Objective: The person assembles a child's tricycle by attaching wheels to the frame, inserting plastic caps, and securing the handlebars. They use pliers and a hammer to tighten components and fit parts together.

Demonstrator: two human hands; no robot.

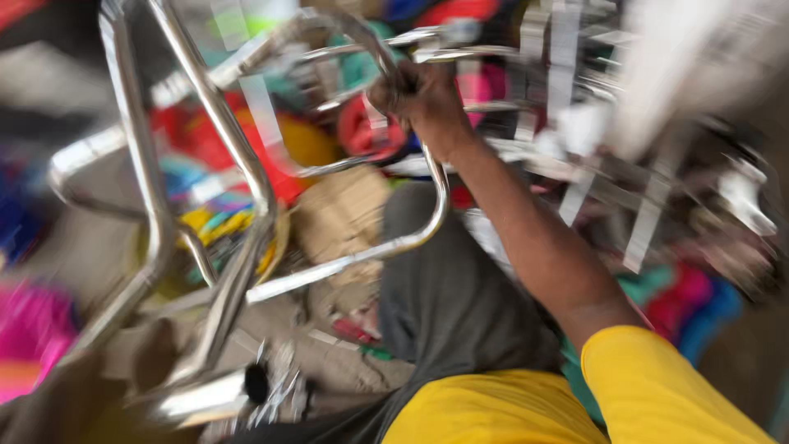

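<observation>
The picture is heavily blurred by motion. My right hand reaches forward from a yellow sleeve and is closed around a bent tube of a shiny chrome tubular frame. The frame's curved pipes run from the upper middle down to the lower left, ending in an open tube end. My left hand is not visible. A dark grey cloth lies over my lap below the frame.
Colourful blurred objects in red, yellow, pink, blue and green lie scattered behind the frame. A tan sack-like bundle sits in the middle. More shiny metal pieces stand at the upper right. Dusty ground shows at lower left.
</observation>
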